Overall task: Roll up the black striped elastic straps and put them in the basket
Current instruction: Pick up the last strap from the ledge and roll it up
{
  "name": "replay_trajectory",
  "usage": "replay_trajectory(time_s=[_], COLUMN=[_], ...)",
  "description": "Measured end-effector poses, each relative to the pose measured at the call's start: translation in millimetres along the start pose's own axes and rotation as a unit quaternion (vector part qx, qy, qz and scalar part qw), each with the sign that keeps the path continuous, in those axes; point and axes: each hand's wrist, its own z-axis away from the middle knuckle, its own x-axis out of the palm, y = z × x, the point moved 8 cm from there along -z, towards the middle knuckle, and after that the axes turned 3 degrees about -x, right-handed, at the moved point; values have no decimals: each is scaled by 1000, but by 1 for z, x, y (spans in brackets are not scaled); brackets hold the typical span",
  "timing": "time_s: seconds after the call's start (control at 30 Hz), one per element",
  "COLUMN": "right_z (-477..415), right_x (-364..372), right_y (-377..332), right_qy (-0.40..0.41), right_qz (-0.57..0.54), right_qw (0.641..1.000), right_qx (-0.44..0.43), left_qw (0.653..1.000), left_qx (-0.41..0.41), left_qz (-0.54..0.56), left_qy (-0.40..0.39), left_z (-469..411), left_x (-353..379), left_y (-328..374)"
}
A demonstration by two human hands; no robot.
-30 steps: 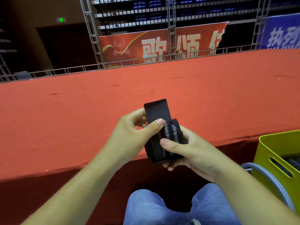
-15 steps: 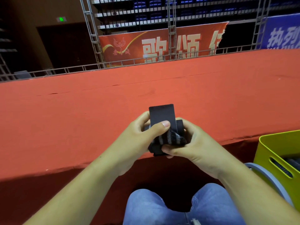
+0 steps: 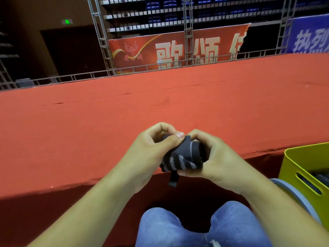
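A black elastic strap with grey stripes (image 3: 183, 157) is rolled into a bundle between both hands, over the near edge of the red-covered table. My left hand (image 3: 147, 154) grips its left side, thumb pressed on top. My right hand (image 3: 213, 157) curls round the right side of the roll. A short black tail hangs below the bundle. The yellow-green basket (image 3: 302, 168) stands at the right edge, and dark straps show inside it through the handle slot.
The red table (image 3: 124, 118) stretches wide ahead of me. Metal trusses and a red banner (image 3: 174, 49) stand behind it. My knees in blue jeans (image 3: 195, 227) are below the hands. A grey-blue chair rim (image 3: 292, 195) sits beside the basket.
The flat black end that stood up above the roll has been folded down onto it. The bundle is now tighter, and both hands have closed round it.
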Motion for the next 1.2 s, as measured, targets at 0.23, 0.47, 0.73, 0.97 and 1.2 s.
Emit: replay_trajectory(time_s=[0.23,0.47,0.73,0.97,1.2], right_z=[-1,-5,-1,-3,6], right_x=[0,-9,-1,-19,-53], right_y=[2,5,24,27,40], right_qy=[4,48,-24,45,85], right_qz=[33,75,-184,-147,-123], right_qw=[999,996,981,987,987], right_qx=[-2,-18,56,53,55], left_qw=[988,987,999,997,982], left_qx=[-152,-142,-34,39,10], left_qz=[-17,-15,37,-71,-174], left_qy=[-31,-76,-4,3,-67], left_z=[1,-2,-10,-14,-35], left_x=[-1,0,-11,-6,20], left_y=[-26,-29,-18,-9,-14])
